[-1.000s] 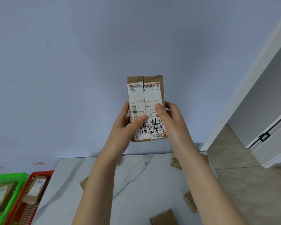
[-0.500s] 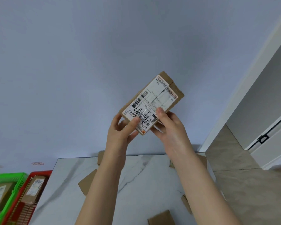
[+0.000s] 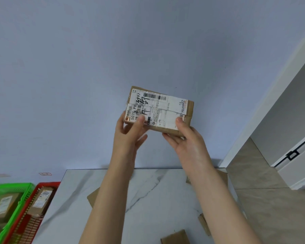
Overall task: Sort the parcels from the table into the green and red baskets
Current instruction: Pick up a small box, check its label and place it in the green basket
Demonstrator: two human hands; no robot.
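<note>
At lower left, a green plastic mesh basket (image 3: pixel 16 188) and a red plastic mesh basket (image 3: pixel 48 183) each hold labelled boxes beside a white marble-veined table (image 3: pixel 148 199). At centre, against the pale blue wall (image 3: pixel 95 67), the left hand (image 3: pixel 128 136) pinches a brown cardboard parcel with white labels (image 3: pixel 158 110) held above the table, and the right hand (image 3: pixel 188 143) pinches its other end, thumbs in front. Other cardboard boxes (image 3: pixel 175 236) on the table are half hidden by forearms or cut off. Tan tiled floor (image 3: pixel 271 208) lies right.

The marble table (image 3: pixel 157 199) carries several brown parcels (image 3: pixel 175 237), scattered apart.

baskets (image 3: pixel 48 183) left of table (image 3: pixel 157 199), parcels (image 3: pixel 175 236) atop
</note>
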